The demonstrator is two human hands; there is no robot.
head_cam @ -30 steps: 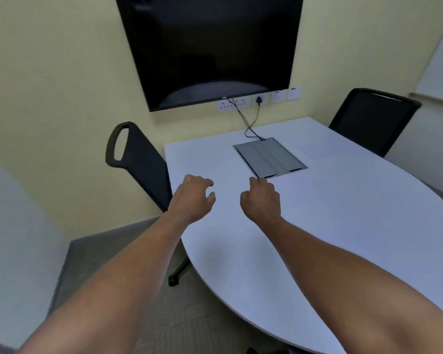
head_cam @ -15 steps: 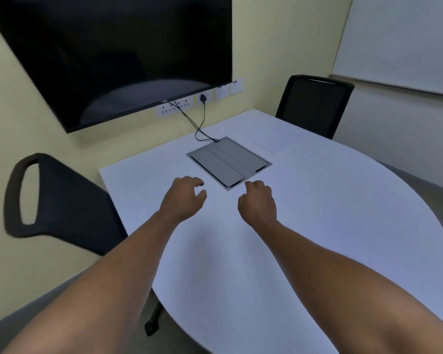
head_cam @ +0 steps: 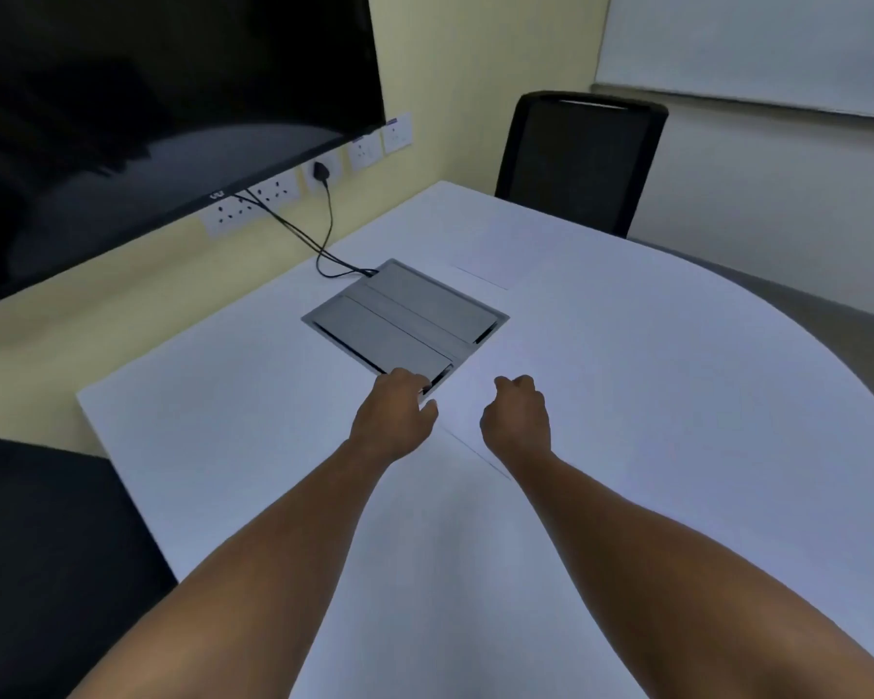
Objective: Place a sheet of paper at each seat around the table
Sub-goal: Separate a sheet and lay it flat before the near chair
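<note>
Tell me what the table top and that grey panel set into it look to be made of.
The table top looks like white matte laminate: a flat, even surface with no grain and only soft glare. The grey panel looks like brushed or anodised metal, probably aluminium: a dull silver sheen, straight seams between its flaps and dark slots along the edges. Painted plastic cannot be ruled out.

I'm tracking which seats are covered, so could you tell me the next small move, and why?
Probably slide the sheet whose edge shows between the left hand and right hand toward the near chair: the far chair already has a far sheet before it, the near one seemingly none.
</note>
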